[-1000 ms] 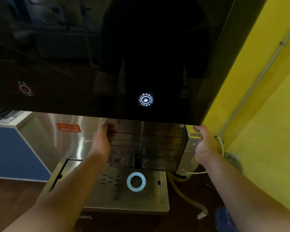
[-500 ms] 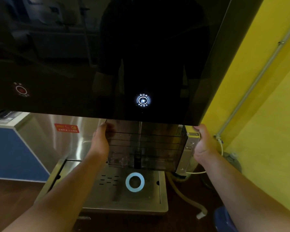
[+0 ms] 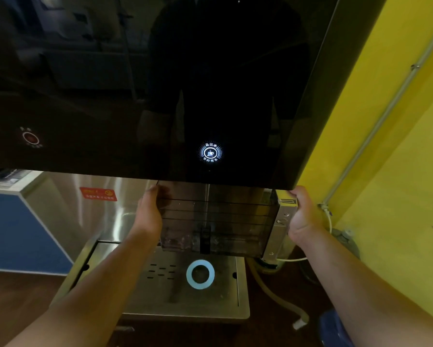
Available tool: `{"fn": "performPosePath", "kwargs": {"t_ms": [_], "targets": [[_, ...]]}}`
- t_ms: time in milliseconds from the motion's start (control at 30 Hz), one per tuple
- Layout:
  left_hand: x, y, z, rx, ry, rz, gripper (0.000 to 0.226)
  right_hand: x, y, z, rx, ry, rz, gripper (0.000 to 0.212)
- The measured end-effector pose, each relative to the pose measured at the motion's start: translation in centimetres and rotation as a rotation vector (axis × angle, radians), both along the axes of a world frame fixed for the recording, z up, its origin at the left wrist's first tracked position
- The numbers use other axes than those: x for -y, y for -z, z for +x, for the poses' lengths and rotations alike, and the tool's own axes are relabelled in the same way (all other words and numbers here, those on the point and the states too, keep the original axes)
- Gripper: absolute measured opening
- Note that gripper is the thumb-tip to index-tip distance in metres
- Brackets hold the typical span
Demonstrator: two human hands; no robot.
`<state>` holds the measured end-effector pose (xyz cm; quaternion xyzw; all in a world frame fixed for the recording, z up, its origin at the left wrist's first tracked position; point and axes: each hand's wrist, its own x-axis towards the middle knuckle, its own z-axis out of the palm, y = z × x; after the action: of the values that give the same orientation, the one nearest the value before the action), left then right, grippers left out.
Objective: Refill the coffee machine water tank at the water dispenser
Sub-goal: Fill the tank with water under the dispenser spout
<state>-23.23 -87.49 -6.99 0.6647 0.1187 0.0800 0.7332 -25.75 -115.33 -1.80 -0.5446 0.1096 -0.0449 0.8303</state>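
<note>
The tank (image 3: 218, 221) is gripped at its ends by the left hand (image 3: 149, 214) and right hand (image 3: 301, 216), held level under the dispenser (image 3: 160, 83), long axis left-right.

Both hands hold smoky clear water tank (image 3: 218, 221) under dispenser's black glass front (image 3: 160, 83). Left hand (image 3: 149, 212) flat on tank's left end, right hand (image 3: 301, 215) gripping metal-plated right end. Thin water stream (image 3: 207, 204) drops into tank w/ a little water at bottom. Lit cup-icon button (image 3: 210, 152) glows above; dim red button (image 3: 30, 137) at left. Steel drip tray (image 3: 160, 291) w/ blue ring (image 3: 200, 274) below tank. Yellow wall (image 3: 398, 171) & conduit pipe (image 3: 385, 113) on right.
</note>
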Motion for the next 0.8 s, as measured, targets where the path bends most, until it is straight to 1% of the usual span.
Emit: {"fn": "performPosePath", "kwargs": {"t_ms": [333,667,800], "targets": [[-0.04,-0.12,-0.06,-0.005,-0.007,-0.009,0.036,0.09,0.49,0.25,0.006,-0.015,0.008,0.063],[-0.04,-0.1,0.27,-0.001,-0.007,-0.011,0.035,0.41,0.58,0.57,0.003,-0.033,-0.037,0.07],[0.04,-0.05,0.11,0.003,-0.002,-0.005,0.037,0.52,0.97,0.93,0.002,-0.039,-0.027,0.065]]}}
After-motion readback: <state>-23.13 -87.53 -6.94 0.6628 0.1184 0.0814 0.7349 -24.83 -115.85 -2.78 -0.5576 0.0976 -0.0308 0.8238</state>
